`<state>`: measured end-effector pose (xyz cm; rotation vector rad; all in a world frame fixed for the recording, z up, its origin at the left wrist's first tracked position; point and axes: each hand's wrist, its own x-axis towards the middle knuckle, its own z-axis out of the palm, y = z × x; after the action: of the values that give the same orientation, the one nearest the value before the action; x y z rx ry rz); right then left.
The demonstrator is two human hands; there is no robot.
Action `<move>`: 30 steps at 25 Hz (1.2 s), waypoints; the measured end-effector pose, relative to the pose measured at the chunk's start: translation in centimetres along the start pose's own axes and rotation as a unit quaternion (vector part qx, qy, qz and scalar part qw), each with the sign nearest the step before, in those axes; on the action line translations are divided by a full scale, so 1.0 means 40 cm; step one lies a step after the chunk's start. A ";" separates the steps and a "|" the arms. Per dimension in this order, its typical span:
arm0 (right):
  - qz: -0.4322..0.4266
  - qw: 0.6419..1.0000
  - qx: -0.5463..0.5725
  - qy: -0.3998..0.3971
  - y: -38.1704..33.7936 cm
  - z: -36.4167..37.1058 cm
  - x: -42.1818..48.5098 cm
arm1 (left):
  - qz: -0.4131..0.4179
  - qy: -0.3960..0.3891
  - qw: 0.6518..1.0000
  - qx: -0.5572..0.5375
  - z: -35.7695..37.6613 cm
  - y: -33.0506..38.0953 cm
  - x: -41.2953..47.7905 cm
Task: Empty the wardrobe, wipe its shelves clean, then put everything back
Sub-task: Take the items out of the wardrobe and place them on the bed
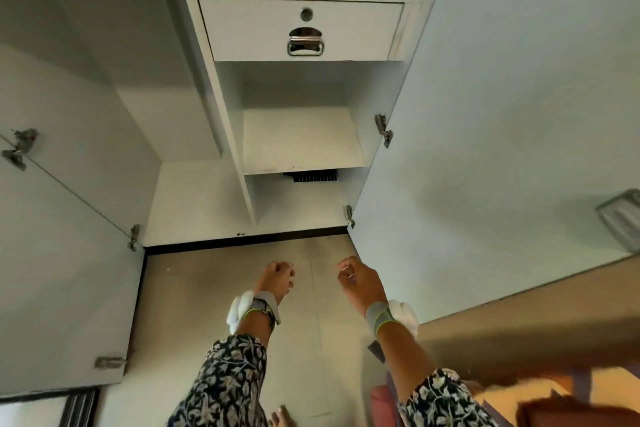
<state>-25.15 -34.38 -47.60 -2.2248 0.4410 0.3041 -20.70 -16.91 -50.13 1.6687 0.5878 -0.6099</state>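
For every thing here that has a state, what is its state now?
Left door: open.
Right door: open.
Drawer: shut.
Middle shelf: bare.
Left hand: loosely curled, holding nothing.
Right hand: loosely curled, holding nothing.

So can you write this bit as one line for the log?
wardrobe: doors open, shelves bare | drawer: shut | left hand: curled, empty | right hand: curled, empty

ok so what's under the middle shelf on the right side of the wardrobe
Under the shelf a dark ribbed object shows at the back; the shelf covers most of it, so I cannot tell what it is. The compartment floor in front looks bare.
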 end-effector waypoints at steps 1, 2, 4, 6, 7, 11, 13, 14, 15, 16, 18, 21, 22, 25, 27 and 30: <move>0.001 1.000 0.001 0.000 -0.015 -0.001 0.028 | -0.006 -0.002 1.000 -0.012 -0.006 0.028 0.023; 0.002 1.000 0.000 -0.004 -0.032 0.003 0.076 | -0.010 0.000 1.000 -0.022 -0.012 0.055 0.067; 0.007 1.000 0.006 -0.001 -0.048 0.008 0.164 | -0.009 0.006 1.000 -0.027 -0.019 0.099 0.149; 0.014 1.000 0.004 -0.001 -0.052 0.022 0.285 | -0.024 0.011 0.999 -0.017 -0.014 0.142 0.251; 0.011 1.000 -0.002 -0.004 -0.049 0.034 0.345 | -0.031 0.016 0.999 -0.018 -0.009 0.157 0.304; 0.011 0.999 -0.011 -0.031 -0.049 0.071 0.547 | -0.048 0.032 0.998 -0.014 0.014 0.204 0.471; 0.004 0.999 -0.024 -0.049 -0.034 0.104 0.667 | -0.047 0.034 0.998 -0.009 0.043 0.217 0.582; -0.001 0.998 -0.028 -0.057 -0.020 0.134 0.731 | -0.045 0.035 0.998 -0.006 0.055 0.215 0.645; -0.005 0.998 -0.031 -0.059 -0.008 0.158 0.785 | -0.036 0.038 0.999 0.000 0.066 0.219 0.698; -0.015 0.998 -0.033 -0.053 -0.003 0.174 0.825 | -0.029 0.040 0.999 0.008 0.074 0.227 0.735; -0.020 0.997 -0.036 -0.061 0.036 0.242 0.913 | -0.029 0.050 0.998 0.030 0.086 0.191 0.844; -0.038 0.995 -0.062 -0.063 0.130 0.349 1.027 | -0.033 0.067 0.995 0.063 0.111 0.088 1.013; -0.042 0.995 -0.070 -0.064 0.162 0.382 1.066 | -0.031 0.079 0.993 0.085 0.118 0.066 1.052; -0.050 0.993 -0.092 -0.062 0.252 0.473 1.174 | -0.016 0.097 0.986 0.137 0.141 -0.007 1.194; -0.064 0.991 -0.105 -0.054 0.307 0.527 1.254 | 0.006 0.116 0.978 0.173 0.161 -0.048 1.301; -0.092 0.987 -0.129 -0.041 0.393 0.623 1.385 | 0.034 0.121 0.971 0.205 0.197 -0.124 1.472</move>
<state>17.04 -36.11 -94.01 -2.4746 0.1566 0.3706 18.60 -20.79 -94.80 2.1661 0.6034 -0.5039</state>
